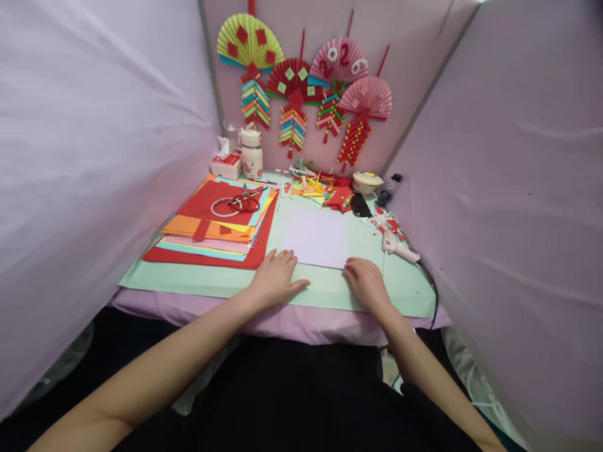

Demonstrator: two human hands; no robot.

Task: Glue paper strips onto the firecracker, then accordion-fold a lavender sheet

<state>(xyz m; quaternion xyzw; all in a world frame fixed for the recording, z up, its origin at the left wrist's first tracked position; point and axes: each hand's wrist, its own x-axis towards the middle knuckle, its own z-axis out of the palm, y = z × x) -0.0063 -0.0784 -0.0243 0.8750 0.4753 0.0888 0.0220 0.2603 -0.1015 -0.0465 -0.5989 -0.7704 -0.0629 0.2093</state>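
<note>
A pale lilac sheet of paper lies flat on the light green table cover. My left hand rests open at its lower left corner, fingers flat and thumb stretched out to the right. At the lower right corner, my right hand has its fingers curled closed on the paper's edge; part of the thumb is hidden. Left of the paper is a stack of coloured paper in red, orange, yellow, pink and blue. Red-handled scissors and a white ring-shaped roll lie on that stack.
A tissue box and a white bottle stand at the back left. Paper scraps, a lidded bowl and a black phone line the back. A white glue gun with a cord lies right. Paper fans hang behind.
</note>
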